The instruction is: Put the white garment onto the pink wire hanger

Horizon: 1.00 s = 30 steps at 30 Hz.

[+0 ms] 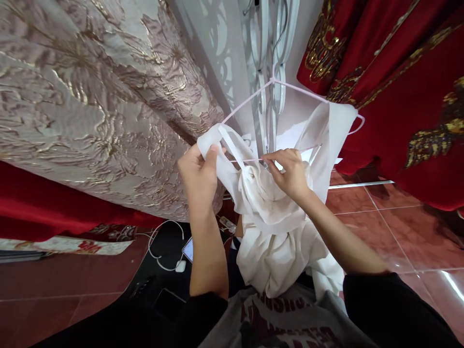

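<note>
A white garment [275, 232] hangs bunched in front of me, partly on a thin pale pink wire hanger [290, 87]. My left hand [197, 174] is closed on the garment's left strap, holding it near the hanger's left end. My right hand [290, 171] pinches the hanger's lower bar where white fabric gathers around it. The garment's right strap [335, 130] is draped over the hanger's right shoulder.
A large beige and gold brocade cloth [90, 96] hangs at the left. Red garments with gold embroidery [406, 87] hang at the right. On the red tiled floor [398, 232] lie a white cable [159, 251], a phone [187, 249] and a dark bag.
</note>
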### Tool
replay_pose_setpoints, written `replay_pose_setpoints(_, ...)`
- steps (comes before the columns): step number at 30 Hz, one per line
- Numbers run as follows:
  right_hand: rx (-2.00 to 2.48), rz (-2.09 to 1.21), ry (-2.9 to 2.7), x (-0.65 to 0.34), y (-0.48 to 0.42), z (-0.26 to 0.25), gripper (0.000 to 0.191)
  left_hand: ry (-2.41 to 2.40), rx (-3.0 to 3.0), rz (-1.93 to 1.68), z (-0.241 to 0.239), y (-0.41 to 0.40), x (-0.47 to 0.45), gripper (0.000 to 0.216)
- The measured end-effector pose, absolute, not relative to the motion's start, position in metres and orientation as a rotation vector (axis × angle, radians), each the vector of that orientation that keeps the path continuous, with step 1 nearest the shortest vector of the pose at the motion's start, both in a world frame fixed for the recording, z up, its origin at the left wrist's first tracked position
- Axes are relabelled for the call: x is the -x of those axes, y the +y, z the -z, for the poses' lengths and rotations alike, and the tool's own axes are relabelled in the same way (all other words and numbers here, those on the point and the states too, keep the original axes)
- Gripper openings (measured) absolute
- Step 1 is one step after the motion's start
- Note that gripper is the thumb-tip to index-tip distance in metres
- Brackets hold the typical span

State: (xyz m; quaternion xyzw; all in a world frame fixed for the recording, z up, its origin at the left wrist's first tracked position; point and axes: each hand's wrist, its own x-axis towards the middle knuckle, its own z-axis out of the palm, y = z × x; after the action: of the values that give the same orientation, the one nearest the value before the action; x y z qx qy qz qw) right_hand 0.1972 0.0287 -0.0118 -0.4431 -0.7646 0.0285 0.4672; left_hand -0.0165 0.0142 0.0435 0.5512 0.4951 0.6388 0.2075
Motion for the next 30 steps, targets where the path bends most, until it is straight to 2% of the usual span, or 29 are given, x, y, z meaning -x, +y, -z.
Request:
replay_pose_setpoints(9,1.113,-0.079,-1.864,-0.198,0.031,0.015,0.023,1.318,-1.551,-1.746,-0.031,0.032,-0.001,0.012)
replay_pose_setpoints(14,1.113,-0.083,-1.871,-0.198,0.03,0.016,0.024,1.098,-1.348,-1.695,-0.025,0.034,-0.007,0.025)
replay_pose_setpoints(18,1.113,-0.071,-1.871,-0.197,0.03,0.015,0.024,0.983,-1.317,-1.54,-0.036,0.026,-0.009,0.037)
replay_pose_setpoints(23,1.098,-0.131,-1.89,-0.203,0.031,0.006,0.025,0.931,-1.29,-1.464,-0.059,0.02,0.019,0.034)
replay_pose_setpoints(26,1.061,-0.152,-1.895,-0.209,0.03,0.004,0.024,0.883,-1.211,-1.6,-0.047,0.026,0.053,0.032)
replay_pose_setpoints(28,1.077,-0.129,-1.893,-0.212,0.03,0.006,0.024,0.875,-1.047,-1.83,-0.026,0.029,0.067,0.044)
replay_pose_setpoints(30,1.096,-0.098,-1.895,-0.212,0.03,0.009,0.024,0.882,-0.946,-1.932,-0.003,0.026,0.065,0.043)
